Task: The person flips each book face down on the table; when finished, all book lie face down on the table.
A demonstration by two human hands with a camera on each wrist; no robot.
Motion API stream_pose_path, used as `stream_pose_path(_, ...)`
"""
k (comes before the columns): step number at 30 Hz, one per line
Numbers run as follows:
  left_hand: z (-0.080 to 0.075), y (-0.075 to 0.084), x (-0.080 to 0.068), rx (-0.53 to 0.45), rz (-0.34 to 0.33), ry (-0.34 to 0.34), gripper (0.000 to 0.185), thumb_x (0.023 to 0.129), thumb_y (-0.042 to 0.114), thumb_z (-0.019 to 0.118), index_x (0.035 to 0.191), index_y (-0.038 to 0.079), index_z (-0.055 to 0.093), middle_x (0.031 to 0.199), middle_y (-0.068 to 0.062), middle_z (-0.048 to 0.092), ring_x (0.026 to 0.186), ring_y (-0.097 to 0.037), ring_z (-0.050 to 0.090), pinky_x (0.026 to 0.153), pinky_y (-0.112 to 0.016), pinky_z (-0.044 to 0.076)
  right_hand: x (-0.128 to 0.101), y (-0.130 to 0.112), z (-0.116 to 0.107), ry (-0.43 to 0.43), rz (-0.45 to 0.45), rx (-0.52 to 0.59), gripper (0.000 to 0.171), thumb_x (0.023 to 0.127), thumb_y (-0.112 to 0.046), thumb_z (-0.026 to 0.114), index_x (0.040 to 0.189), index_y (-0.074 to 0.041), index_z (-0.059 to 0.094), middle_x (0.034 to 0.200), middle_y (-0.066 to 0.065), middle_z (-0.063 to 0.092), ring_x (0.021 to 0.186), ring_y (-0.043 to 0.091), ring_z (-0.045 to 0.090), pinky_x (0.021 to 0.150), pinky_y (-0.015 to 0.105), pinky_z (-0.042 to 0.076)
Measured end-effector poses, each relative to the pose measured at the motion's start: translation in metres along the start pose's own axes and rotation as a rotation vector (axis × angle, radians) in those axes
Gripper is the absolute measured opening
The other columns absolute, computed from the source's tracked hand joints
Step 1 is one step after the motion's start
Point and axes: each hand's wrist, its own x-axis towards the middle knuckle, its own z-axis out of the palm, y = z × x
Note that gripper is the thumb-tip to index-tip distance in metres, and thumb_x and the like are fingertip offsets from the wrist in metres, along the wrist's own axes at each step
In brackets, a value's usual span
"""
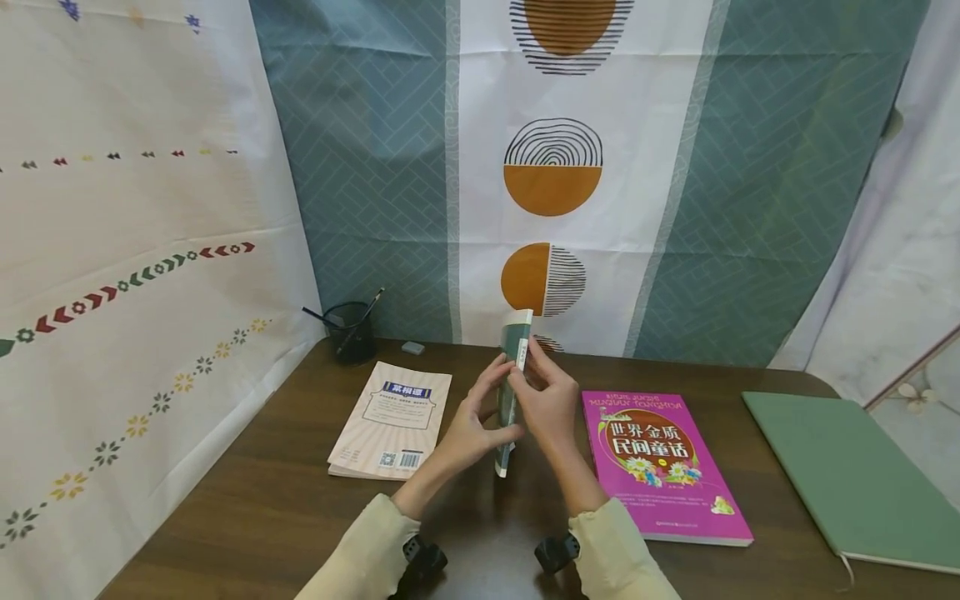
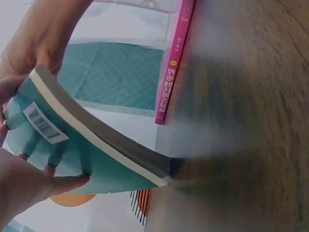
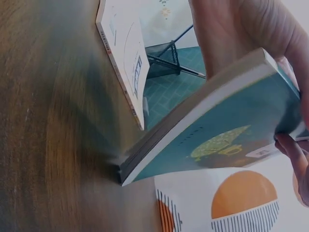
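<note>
Left to right on the table: mesh pen holder stands at the back with pens leaning out, probably tucked there to stay off the working area. Pale book lies flat, barcode side up, small grey block behind it; looks parked aside so the middle is free for both hands. Left hand grips the green book on its barcode side, fingertips spread over the cover; the spread reads as a way to steady a soft cover without creasing it. Green book is mid-scene, between pale book and magenta book, upright and slightly tilted, narrow edge facing the person; can't tell if its lower end touches the table. Right hand holds it from the opposite cover, toward the top, so the two grips oppose and neither needs much squeeze, I'd guess. Magenta book lies flat, front up; green folder lies flat at far right, likely out of the way too. Looks of the green book, same order: teal back with a barcode label, narrow edge with a white spine label, front with yellow artwork and a pale tag. Slim paperback, page block greyish in shade, bowed along its length, so probably flexible; small print too blurred to read
</note>
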Motion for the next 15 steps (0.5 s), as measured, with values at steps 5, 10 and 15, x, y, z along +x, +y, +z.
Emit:
stream_pose_path(5, -0.0015, -0.0035, 0.0012, 0.017, -0.028, -0.031, 0.087, 0.080, 0.030, 0.079, 0.152, 0.016, 0.032, 0.165, -0.014, 0.005, 0.150, -0.041, 0.011, 0.108, -0.071, 0.029, -0.0006, 0.0001, 0.0006, 0.051, -0.008, -0.047, 0.051, 0.084, -0.001, 0.062, 0.135, -0.001, 0.055, 0.119, 0.021, 0.066, 0.101, 0.034, 0.069, 0.080, 0.041, 0.057)
stream_pose_path(10, -0.0052, -0.0072, 0.0015, 0.036, -0.072, -0.041, 0.100, 0.076, 0.052, 0.078, 0.155, 0.021, 0.026, 0.165, -0.015, 0.001, 0.150, -0.043, 0.004, 0.111, -0.073, 0.019, -0.0028, -0.0005, 0.0012, 0.068, 0.016, -0.032, 0.057, 0.084, -0.001, 0.059, 0.140, -0.012, 0.053, 0.116, 0.020, 0.069, 0.096, 0.032, 0.072, 0.074, 0.040, 0.059)
stream_pose_path(15, -0.0084, -0.0095, 0.0014, 0.057, -0.122, -0.041, 0.104, 0.072, 0.062, 0.076, 0.156, 0.028, 0.024, 0.166, -0.010, 0.000, 0.151, -0.040, 0.004, 0.112, -0.071, 0.020, -0.0030, -0.0004, 0.0010, 0.079, 0.007, -0.015, 0.058, 0.086, -0.002, 0.058, 0.142, -0.018, 0.052, 0.117, 0.018, 0.069, 0.097, 0.031, 0.072, 0.073, 0.041, 0.059)
